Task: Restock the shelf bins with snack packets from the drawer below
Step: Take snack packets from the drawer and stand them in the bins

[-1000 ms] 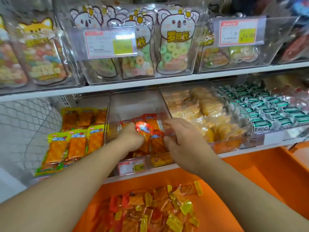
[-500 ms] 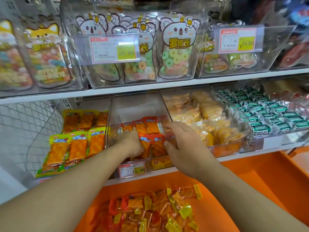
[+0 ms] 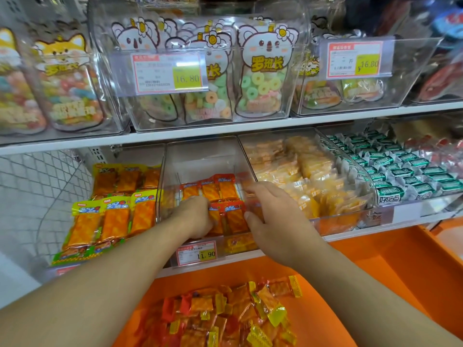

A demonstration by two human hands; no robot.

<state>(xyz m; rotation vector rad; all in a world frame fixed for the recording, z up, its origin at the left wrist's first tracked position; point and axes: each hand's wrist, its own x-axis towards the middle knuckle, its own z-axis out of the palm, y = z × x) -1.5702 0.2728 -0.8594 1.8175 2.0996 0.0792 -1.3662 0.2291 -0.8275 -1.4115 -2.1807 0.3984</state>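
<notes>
Both hands are reached into the clear bin [image 3: 200,156] on the lower shelf [image 3: 400,221]. The left hand [image 3: 193,216] is curled over the front row of red packets [image 3: 231,215]; whether one is gripped cannot be told. The right hand [image 3: 273,216] is laid against that row, fingers loosely bent, nothing held. More packets are heaped in the orange drawer [image 3: 375,271] below.

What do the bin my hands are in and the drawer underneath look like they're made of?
The bin looks like clear, glossy rigid plastic: the red packets show through its walls. The drawer looks like smooth orange plastic or painted metal; I cannot tell which.
</notes>
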